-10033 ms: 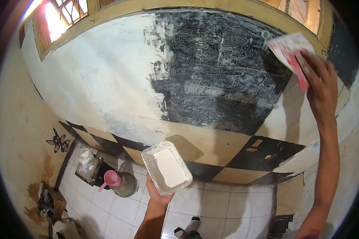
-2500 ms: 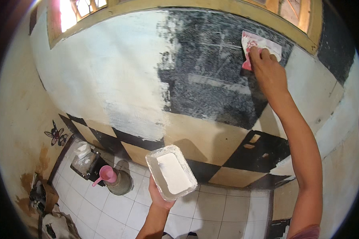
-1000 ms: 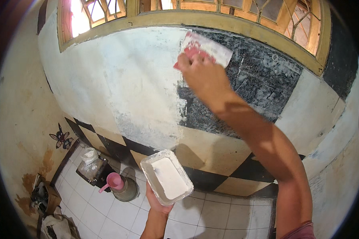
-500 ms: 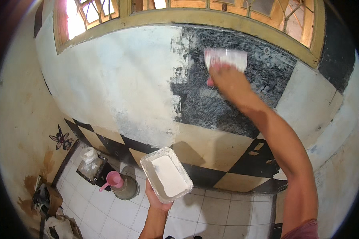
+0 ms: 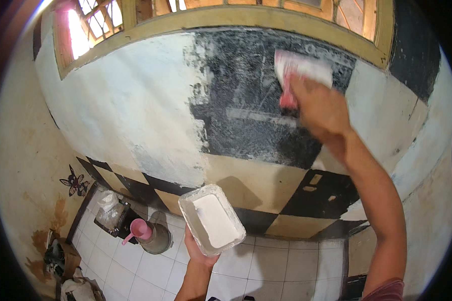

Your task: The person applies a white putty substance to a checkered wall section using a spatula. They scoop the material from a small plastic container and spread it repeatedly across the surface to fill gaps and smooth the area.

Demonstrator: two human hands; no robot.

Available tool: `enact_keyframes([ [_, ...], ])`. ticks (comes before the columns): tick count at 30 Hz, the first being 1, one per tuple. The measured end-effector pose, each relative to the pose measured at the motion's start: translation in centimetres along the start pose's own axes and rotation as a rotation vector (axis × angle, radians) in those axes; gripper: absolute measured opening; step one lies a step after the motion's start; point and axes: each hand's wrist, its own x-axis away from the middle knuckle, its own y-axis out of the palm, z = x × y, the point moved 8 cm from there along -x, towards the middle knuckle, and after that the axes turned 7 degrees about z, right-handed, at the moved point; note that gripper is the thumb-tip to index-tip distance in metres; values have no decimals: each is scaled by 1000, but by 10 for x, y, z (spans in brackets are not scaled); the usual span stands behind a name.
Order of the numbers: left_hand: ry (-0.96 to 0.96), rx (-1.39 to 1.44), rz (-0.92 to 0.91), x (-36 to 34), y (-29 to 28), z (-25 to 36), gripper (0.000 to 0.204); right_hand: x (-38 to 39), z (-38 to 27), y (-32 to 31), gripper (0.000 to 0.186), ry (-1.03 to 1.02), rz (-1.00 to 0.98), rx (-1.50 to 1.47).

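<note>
My right hand (image 5: 324,105) grips a wide putty knife (image 5: 306,69) with a red handle; motion blurs it a little. Its broad blade, pale with white paste, lies at or very near the black patch (image 5: 246,90) of wall under the window. Whether the edge touches the wall I cannot tell. Low in the middle, my left hand (image 5: 200,253) holds a rectangular, paste-crusted tub (image 5: 191,220) from below and beside. White paste (image 5: 220,220) fills its bottom. Thin whitish smears run over the black patch, and its left border against the white wall area (image 5: 130,95) is ragged.
Above the patch runs a yellow wooden window frame (image 5: 226,22). Black and cream checks (image 5: 256,183) cover the lower wall. On the tiled floor (image 5: 140,266) stand a bucket (image 5: 158,240) with a pink dipper (image 5: 141,229) and a pale bag (image 5: 109,205). Clutter (image 5: 60,258) sits at lower left.
My right hand has swept the putty knife rightward across the black patch, tilting the blade. The view has shifted slightly right. The tub stays almost in place in my left hand.
</note>
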Motion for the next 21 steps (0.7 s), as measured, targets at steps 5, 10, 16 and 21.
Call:
enact_keyframes([
  [5,-28,-2,-14,-2,3,-25,56,31,42,30,23,-99,145,31],
  [10,-50,6,-21,1,1,-37,57,67,35,8,23,17,-2,-104],
  [16,-61,-16,-10,3,3,-53,56,25,85,-11,25,45,99,146],
  [21,-76,-6,-21,3,6,-55,56,95,30,42,46,-132,163,-8],
])
